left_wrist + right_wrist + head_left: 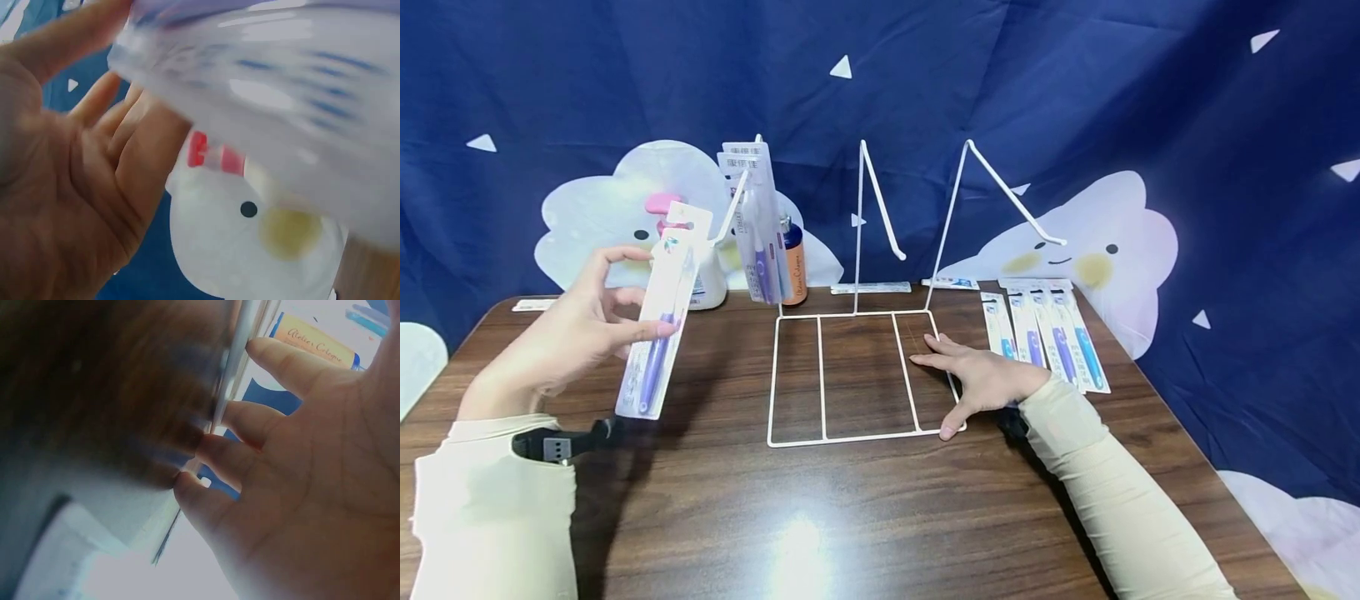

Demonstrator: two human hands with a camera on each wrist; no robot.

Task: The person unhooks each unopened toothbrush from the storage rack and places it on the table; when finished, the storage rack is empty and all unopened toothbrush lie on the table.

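Here, left hand [561, 333] holds toothbrush pack [662, 321] above table edge [467, 333].

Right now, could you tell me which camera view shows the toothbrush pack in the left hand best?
The head view: the whole toothbrush pack shows upright, pinched by the left hand. The left wrist view gives only a blurred close-up of its plastic; the right wrist view does not show it.

Toothbrush pack [664, 312]: white card, purple brush. Wire rack [850, 375]: white. Table [865, 517]: dark brown wood grain. Backdrop [1075, 83]: navy with white triangles and white clouds bearing yellow cheeks. Bottle [793, 262]: orange body, blue cap. Packs on the table [1045, 337]: white, with blue and purple brushes. Sleeves [1120, 500]: cream.
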